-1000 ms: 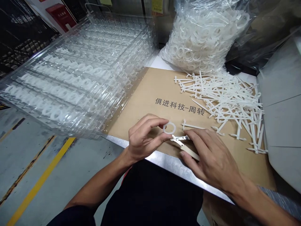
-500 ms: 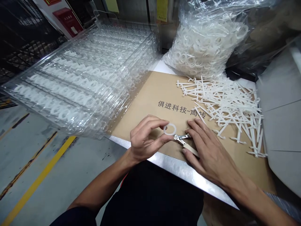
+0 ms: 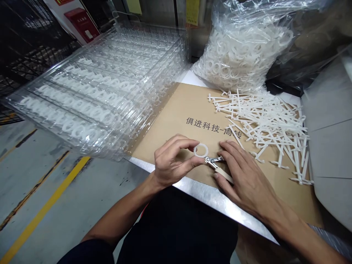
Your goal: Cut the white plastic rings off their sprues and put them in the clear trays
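My left hand (image 3: 172, 161) pinches a small white plastic ring (image 3: 200, 150) between thumb and forefinger, just above a brown cardboard sheet (image 3: 178, 117). My right hand (image 3: 244, 179) is closed round small cutting pliers (image 3: 213, 161) with cream handles. The metal jaws of the pliers touch the lower edge of the ring. Both hands rest near the front edge of the steel table (image 3: 203, 196).
A stack of clear plastic trays (image 3: 93, 95) holding white rings overhangs the table at the left. A clear bag of white ring parts (image 3: 242, 47) stands at the back. Several loose white plastic sticks (image 3: 269, 121) lie at the right, beside a grey box (image 3: 330, 128).
One second ago a white stick lay by my right fingertips; now it is gone from there. Both hands and the ring have shifted slightly right in the picture, grips unchanged.
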`<control>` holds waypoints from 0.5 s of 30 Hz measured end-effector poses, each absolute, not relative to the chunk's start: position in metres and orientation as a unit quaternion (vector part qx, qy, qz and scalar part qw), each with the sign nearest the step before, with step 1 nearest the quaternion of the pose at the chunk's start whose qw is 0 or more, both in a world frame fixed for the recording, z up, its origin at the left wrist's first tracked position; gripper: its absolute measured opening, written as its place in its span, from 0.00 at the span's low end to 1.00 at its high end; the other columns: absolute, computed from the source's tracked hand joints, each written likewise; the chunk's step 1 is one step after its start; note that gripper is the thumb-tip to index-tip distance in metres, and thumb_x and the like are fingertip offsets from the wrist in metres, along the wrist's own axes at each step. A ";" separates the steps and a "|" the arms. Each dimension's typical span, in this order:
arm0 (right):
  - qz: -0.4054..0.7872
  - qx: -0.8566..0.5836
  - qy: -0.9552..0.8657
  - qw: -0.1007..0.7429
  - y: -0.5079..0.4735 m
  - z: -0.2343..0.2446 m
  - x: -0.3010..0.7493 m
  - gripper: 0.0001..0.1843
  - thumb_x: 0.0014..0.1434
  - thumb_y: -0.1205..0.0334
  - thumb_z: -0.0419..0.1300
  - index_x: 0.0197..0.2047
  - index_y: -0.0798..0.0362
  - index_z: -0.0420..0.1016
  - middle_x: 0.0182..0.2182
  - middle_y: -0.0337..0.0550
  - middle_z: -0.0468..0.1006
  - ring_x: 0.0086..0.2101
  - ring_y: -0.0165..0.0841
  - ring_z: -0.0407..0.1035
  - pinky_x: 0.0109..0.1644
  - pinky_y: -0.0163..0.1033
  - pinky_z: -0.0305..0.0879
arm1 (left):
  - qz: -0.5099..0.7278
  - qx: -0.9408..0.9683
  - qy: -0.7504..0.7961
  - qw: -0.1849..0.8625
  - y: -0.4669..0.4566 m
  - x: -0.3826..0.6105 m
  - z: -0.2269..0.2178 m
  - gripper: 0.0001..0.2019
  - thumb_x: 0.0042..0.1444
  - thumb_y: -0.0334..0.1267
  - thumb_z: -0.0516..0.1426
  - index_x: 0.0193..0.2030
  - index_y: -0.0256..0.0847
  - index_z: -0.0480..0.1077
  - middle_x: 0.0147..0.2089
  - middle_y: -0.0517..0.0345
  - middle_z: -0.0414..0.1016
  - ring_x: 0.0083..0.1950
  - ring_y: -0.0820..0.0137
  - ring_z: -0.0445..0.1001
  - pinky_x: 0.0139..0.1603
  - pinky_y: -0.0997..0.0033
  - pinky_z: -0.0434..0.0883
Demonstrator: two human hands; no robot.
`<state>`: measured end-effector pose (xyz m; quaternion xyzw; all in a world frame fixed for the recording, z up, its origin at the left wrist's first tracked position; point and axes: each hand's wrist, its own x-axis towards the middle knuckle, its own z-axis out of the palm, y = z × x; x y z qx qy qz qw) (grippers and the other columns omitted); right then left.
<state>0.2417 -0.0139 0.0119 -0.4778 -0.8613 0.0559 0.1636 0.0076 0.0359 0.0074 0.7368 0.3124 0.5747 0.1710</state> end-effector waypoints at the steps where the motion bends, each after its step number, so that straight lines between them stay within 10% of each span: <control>1: 0.055 -0.478 -0.862 0.163 -0.014 0.012 0.242 0.24 0.70 0.56 0.55 0.61 0.64 0.68 0.67 0.68 0.69 0.68 0.60 0.60 0.68 0.66 0.64 | 0.575 0.737 0.310 0.172 0.036 0.008 0.007 0.17 0.56 0.41 0.71 0.48 0.37 0.77 0.37 0.55 0.80 0.38 0.70 0.78 0.38 0.70 0.76; 15: 0.046 -0.470 -0.864 0.177 -0.014 0.007 0.245 0.23 0.71 0.56 0.56 0.64 0.59 0.64 0.66 0.67 0.69 0.67 0.58 0.62 0.67 0.65 0.65 | 0.574 0.728 0.313 0.208 0.036 0.009 0.007 0.16 0.59 0.41 0.69 0.51 0.38 0.77 0.38 0.53 0.80 0.38 0.69 0.78 0.39 0.69 0.77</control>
